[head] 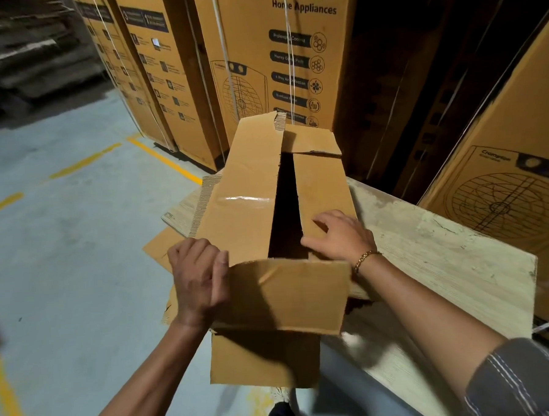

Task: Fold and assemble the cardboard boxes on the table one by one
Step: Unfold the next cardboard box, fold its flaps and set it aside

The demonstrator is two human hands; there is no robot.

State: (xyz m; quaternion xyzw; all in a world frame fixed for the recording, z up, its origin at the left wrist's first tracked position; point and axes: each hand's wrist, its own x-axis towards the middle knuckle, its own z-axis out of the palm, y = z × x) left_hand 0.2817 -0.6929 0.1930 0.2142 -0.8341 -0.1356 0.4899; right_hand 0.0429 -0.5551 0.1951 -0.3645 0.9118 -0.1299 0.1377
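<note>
Brown box lies lengthwise on the pale surface, its near end poking out past the edge toward the person. Left hand curls round the near left corner, thumb on the end flap. Right hand lies spread and flat on the right flap, gripping nothing. Dark gap between the long flaps: push too hard and that flap could dive inside. With the overhang, a heavy press might tip the whole thing off.
</note>
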